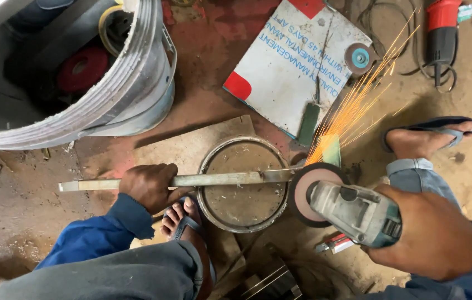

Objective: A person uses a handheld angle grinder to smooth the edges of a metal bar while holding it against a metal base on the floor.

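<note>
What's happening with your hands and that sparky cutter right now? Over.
Left hand grips metal bar across round can. Right hand holds angle grinder, disc on bar, sparks flying. Nothing blocking.

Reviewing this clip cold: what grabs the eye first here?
The orange sparks fanning up and right from the angle grinder, held by the right hand at lower right. Its disc meets the metal bar, which the left hand grips across a round tin at centre.
</note>
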